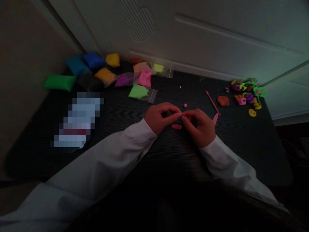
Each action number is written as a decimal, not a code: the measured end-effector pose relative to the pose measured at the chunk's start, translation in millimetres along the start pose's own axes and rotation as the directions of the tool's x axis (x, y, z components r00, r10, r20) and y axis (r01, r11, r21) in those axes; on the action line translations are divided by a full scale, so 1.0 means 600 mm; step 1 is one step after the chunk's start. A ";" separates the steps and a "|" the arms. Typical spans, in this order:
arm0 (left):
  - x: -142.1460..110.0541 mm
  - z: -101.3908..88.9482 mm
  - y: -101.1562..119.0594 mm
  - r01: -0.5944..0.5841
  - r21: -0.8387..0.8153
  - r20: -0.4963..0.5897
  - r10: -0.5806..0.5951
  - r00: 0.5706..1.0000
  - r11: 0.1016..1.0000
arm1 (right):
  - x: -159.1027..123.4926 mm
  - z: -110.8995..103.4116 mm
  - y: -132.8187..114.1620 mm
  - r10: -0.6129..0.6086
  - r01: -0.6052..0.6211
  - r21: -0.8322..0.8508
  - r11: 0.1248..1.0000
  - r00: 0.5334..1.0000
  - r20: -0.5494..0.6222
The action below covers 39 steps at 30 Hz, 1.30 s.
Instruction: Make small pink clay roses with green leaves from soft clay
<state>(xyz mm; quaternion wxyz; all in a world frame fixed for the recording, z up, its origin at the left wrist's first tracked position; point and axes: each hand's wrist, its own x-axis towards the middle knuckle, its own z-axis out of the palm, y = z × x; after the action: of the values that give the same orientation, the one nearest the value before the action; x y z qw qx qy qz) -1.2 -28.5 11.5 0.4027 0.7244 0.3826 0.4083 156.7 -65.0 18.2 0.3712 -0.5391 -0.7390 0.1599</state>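
The left hand (161, 118) and right hand (200, 127) meet above the bench (251, 145), their fingers pinching a tiny pink piece (182, 114) between the tips. To the right of the fingers, past the right hand, bare bench runs out to a rounded near corner; to the left, bare surface stretches as far as a pixelated rectangular object (77, 122). Just nearer than the fingertips lies a flat pink strip (177, 127) with a wavy edge, and just beyond them a small pink lump (185, 105). Right of the fingers rest a slim pink stick (213, 103), a pink blade (215, 119) partly hidden by the right hand, and a rough, flattened reddish lump (223, 101); farther right, small colourful models (253, 93) cluster near the edge. Soft-looking coloured packets (145, 79), some in clear plastic, lie beyond and left of the fingers. The bench is dark with fine streaks, and behind it stands a pale panel (205, 48) with a ribbed heart relief (142, 24).
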 end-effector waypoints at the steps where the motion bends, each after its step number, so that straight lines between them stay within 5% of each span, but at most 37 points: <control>1: 0.000 0.001 0.000 0.018 -0.022 0.002 -0.018 1.000 1.000 | 0.000 0.000 0.001 -0.004 0.004 0.006 1.000 1.000 -0.002; 6: -0.001 0.002 -0.001 0.109 -0.108 0.035 -0.106 0.994 0.988 | 0.001 0.001 0.001 -0.003 0.003 0.018 1.000 1.000 -0.017; 15: 0.003 0.001 -0.001 0.015 -0.041 0.056 -0.012 0.998 0.999 | 0.000 0.001 -0.002 -0.028 0.029 -0.036 0.999 0.999 0.022; 39: 0.001 0.001 0.000 0.138 0.008 0.065 -0.139 0.988 0.990 | -0.001 -0.001 -0.003 0.029 -0.029 0.008 1.000 1.000 -0.005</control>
<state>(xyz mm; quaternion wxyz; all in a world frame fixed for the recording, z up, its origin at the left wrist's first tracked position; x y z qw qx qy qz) -0.4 -28.0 11.3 0.4413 0.7097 0.4192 0.3548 156.1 -66.2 19.5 0.3730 -0.5488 -0.7292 0.1668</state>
